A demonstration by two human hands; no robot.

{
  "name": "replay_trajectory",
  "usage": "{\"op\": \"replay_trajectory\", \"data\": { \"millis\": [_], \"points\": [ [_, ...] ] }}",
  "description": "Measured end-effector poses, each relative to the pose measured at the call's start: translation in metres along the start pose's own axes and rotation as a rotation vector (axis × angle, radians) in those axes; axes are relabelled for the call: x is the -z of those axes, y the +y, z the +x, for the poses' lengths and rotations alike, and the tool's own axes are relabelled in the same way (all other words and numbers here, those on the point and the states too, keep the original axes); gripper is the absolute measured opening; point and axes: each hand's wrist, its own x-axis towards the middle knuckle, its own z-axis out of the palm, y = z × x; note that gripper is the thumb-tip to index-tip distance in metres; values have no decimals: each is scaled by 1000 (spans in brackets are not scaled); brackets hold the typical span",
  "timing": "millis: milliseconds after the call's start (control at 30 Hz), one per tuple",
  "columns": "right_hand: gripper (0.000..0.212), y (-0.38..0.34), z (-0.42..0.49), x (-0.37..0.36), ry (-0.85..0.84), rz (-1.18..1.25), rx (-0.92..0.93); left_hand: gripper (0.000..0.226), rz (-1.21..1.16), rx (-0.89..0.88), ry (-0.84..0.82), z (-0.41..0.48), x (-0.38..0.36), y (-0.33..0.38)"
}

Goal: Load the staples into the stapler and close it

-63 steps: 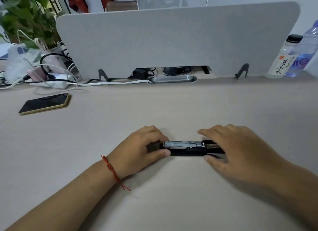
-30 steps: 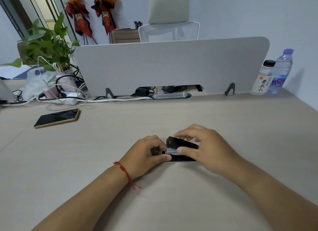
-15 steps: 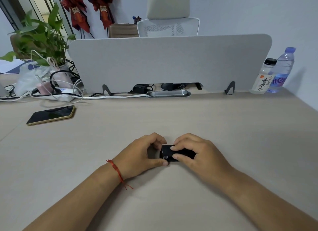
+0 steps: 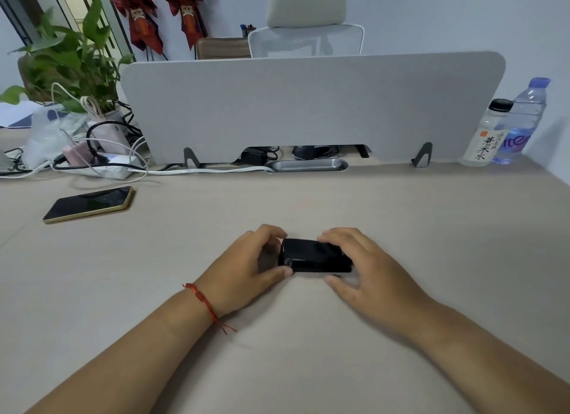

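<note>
A black stapler (image 4: 314, 256) lies closed and flat on the beige desk (image 4: 308, 367), lengthwise from left to right. My left hand (image 4: 246, 275), with a red string at the wrist, grips its left end, thumb at the front and curled fingers behind. My right hand (image 4: 367, 271) holds the right end, its fingers over the far top edge and its thumb at the near side. This hand is slightly blurred. No loose staples are in sight.
A phone (image 4: 89, 204) lies face up at the left. Behind it are a power strip with cables (image 4: 105, 164) and a potted plant (image 4: 71, 62). A grey divider (image 4: 308, 105) closes off the back of the desk. Two bottles (image 4: 505, 130) stand at the back right.
The stapler's top, open two seconds ago, has been swung down and pressed closed by my right hand. That hand has since slid right off the top. My left hand kept its grip.
</note>
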Motion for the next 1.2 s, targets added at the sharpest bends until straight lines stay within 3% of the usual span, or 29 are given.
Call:
{"op": "replay_trajectory", "data": {
  "millis": [267, 567, 1200],
  "points": [
    [50, 5, 6, -2, 34, -13, -76, 42, 36, -49, 27, 6, -2, 1],
    [60, 6, 5, -6, 43, -48, -132, 39, 67, -29, 70, 8, -7, -2],
    [55, -6, 7, -3, 35, -1, -121, 43, 93, -23, 88, 2, -3, 6]
  ]
}}
